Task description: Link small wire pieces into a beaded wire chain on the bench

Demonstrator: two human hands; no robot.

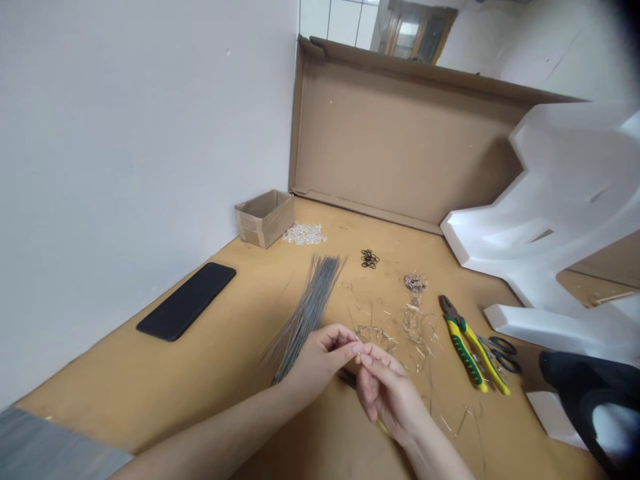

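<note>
Over the near middle of the table, my left hand (325, 357) and my right hand (387, 383) meet with thumbs and fingertips pinched together. A tiny, pale, shiny piece shows between the fingertips, too small to make out. Just behind the fingers lies a ring of bent thin wire (377, 335). A bundle of straight grey wires (313, 307) lies beside my left hand, partly covered by it. Under my right hand, a tool with a dark end (347, 379) and a bit of yellow handle is mostly hidden.
Yellow-green pliers (467, 347) and scissors (505, 353) lie right, near white foam packaging (500, 233). Tangled wire pieces (417, 323), a small wire heap (415, 283), black rings (369, 259) and clear beads (305, 233) lie behind. A small box (265, 220) and phone (187, 300) are left.
</note>
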